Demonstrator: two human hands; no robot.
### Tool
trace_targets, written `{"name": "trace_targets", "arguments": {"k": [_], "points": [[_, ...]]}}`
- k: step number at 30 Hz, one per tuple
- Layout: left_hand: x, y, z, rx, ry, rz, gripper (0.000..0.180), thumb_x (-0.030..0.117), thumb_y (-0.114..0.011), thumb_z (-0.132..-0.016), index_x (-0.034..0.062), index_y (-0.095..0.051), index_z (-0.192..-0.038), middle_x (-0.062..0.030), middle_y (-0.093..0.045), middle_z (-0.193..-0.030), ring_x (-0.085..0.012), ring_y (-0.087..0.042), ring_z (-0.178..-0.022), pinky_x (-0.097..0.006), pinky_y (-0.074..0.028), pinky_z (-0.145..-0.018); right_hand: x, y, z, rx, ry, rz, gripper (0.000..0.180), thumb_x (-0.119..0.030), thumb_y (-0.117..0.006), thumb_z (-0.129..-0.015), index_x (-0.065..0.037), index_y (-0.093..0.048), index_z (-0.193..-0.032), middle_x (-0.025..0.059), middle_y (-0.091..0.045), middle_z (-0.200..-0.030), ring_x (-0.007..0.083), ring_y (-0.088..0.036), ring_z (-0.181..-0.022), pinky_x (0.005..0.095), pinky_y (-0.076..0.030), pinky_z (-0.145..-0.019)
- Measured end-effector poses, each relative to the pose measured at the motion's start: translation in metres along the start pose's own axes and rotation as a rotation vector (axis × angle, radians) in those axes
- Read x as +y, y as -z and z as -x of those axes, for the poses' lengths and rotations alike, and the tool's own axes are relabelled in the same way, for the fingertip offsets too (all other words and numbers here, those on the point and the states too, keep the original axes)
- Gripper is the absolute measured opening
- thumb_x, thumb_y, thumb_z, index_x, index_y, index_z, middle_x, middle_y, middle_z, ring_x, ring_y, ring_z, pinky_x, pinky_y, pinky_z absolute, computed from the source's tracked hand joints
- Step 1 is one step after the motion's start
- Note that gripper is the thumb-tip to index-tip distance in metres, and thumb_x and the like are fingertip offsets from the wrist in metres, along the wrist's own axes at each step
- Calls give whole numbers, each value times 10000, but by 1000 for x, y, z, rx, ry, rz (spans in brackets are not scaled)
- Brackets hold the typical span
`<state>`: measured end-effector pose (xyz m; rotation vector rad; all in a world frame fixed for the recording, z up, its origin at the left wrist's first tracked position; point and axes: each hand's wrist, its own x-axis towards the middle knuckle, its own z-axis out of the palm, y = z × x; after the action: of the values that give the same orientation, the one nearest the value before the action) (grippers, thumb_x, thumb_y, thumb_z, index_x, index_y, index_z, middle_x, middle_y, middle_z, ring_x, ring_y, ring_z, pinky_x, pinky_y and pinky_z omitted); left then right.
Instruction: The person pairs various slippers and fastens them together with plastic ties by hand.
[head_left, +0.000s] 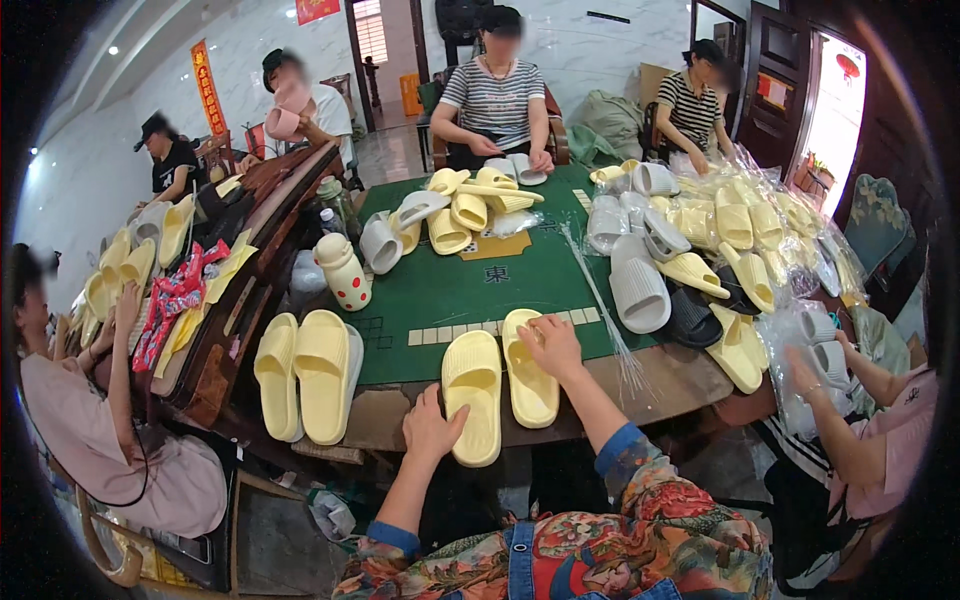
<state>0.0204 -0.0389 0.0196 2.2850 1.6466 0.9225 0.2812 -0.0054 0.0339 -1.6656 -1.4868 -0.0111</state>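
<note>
Two pale yellow slide slippers lie side by side at the near edge of a green-topped table (450, 295). My left hand (432, 425) rests flat at the heel of the left slipper (472, 392), touching its side, fingers apart. On the toe end of the right slipper (530, 375) sits my right hand (551, 343), curled over its strap. Both my forearms wear floral sleeves with blue cuffs.
Another yellow pair (305, 372) lies to the left. Piles of yellow, white and black slippers (690, 250) cover the right and far table. A white spotted bottle (343, 270) stands left of centre. Several people sit around the table; a person's hand (805, 372) reaches in at right.
</note>
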Motion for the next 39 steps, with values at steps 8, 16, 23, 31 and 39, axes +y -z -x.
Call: {"name": "trace_targets", "arguments": {"k": [8, 16, 23, 31, 39], "points": [[2, -24, -36, -31, 243, 114, 298, 196, -502, -836, 72, -470, -1106, -183, -607, -933, -373, -579, -847, -465, -445, -721, -16, 7, 32, -53, 80, -33, 322, -388, -624, -770, -86, -637, -882, 91, -568, -916, 295, -523, -836, 393, -446, -725], [-9, -20, -35, -82, 158, 268, 538, 264, -571, -823, 0, -394, -1258, -185, -514, -977, -327, -530, -845, -426, -436, -730, 5, -24, 8, -48, -43, -205, 324, -378, -639, -763, -70, -642, -863, 141, -600, -903, 327, -562, -860, 398, -449, -769], [17, -14, -21, 38, -204, 272, 236, 115, -591, -805, -23, -547, -991, -162, -536, -943, -321, -522, -879, -385, -430, -761, 31, -39, -35, 39, -287, -217, 354, -380, -543, -832, -35, -622, -829, 145, -627, -815, 295, -602, -767, 372, -456, -670], [35, -54, -68, -251, -126, 14, 517, 350, -606, -781, -93, -513, -1031, -283, -490, -1072, -434, -440, -1039, -473, -314, -934, 36, -42, -18, -60, -256, -261, 274, -316, -571, -808, -50, -635, -827, 140, -588, -834, 311, -570, -791, 390, -449, -700], [28, -64, -52, -259, -231, 63, 423, 275, -563, -802, -109, -524, -975, -292, -503, -1042, -429, -461, -988, -470, -358, -889, -10, -35, -54, -156, -75, -152, 310, -355, -618, -767, -81, -647, -909, 113, -635, -918, 276, -602, -872, 379, -477, -769]]}}
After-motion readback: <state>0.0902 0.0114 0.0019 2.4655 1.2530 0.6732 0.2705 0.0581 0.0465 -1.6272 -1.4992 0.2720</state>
